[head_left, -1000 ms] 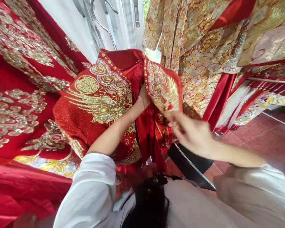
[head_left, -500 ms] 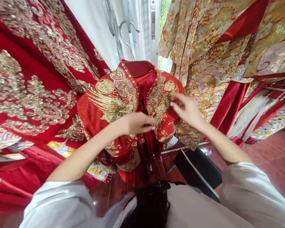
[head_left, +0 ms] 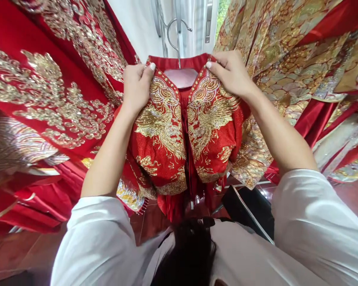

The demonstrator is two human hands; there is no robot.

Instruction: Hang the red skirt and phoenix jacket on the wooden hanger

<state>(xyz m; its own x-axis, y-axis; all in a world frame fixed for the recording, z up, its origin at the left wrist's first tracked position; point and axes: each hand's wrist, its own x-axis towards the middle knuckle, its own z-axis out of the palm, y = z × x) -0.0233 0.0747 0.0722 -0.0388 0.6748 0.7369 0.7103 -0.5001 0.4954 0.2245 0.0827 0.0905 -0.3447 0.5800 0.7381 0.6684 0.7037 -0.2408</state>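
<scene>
In front of me hangs a red jacket (head_left: 164, 139) with gold embroidery, its front parted down the middle. My left hand (head_left: 138, 85) pinches the left side of its collar, thumb on top. On the other side my right hand (head_left: 231, 73) grips the collar's right edge the same way. Between the two hands the collar is spread wide, showing part of a pale hanger (head_left: 181, 77) inside the neck. The hanger's metal hook (head_left: 170, 37) rises above the collar. My fingers behind the cloth are hidden.
A red garment with beaded gold trim (head_left: 44, 75) hangs on the left. Gold patterned garments (head_left: 286, 71) hang on the right. White curtain cloth (head_left: 131, 24) and a door edge (head_left: 209, 24) stand behind. A black object (head_left: 247, 210) is low on the right, above the red tiled floor (head_left: 150, 222).
Both hands have moved up from the jacket's chest to its collar and taken hold of it. The collar is now pulled wider and the jacket front lies flatter.
</scene>
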